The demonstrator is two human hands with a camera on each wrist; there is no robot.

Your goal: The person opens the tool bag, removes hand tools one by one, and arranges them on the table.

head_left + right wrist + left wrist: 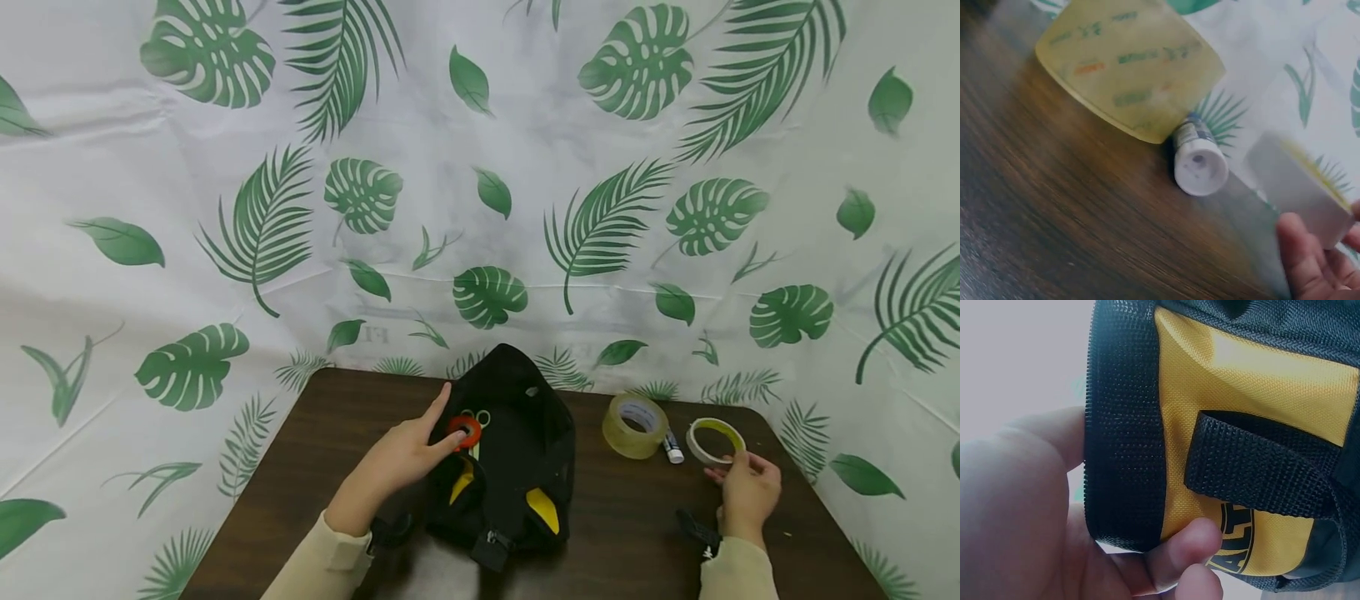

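Observation:
A black tool bag (557, 433) stands with its top unzipped. My left hand (401, 454) grips its left wall, thumb over the opening and fingers on the outside. The left wrist view shows the bag's yellow side panel (1260, 375) with a black webbing loop (1254, 469) beside my fingertips (1200, 540). Inside the bag, near my thumb, are an orange-red tape roll (466, 432) and pale scissor handles (483, 417). Over at the right, my right hand (750, 496) pinches a narrow white tape roll (697, 450) with a yellow inner ring, its near edge between thumb and fingers.
A wide clear-yellow packing tape roll (633, 433) sits on the dark wooden table (622, 517) right of the bag. Beside it lies a small white-capped glue stick (672, 447). A leaf-print cloth (487, 242) hangs behind the table's far edge.

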